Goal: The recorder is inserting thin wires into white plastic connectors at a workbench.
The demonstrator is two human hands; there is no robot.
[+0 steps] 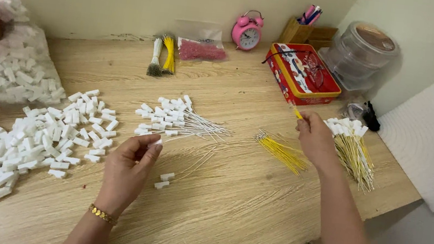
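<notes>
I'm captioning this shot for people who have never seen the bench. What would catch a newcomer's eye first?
The big spread of small white plastic blocks across the left of the wooden table stands out first. Next, the two hands at the middle: the left hand pinches a white piece, the right hand holds a yellow wire. At the back, the pink alarm clock and red tin add colour.
</notes>
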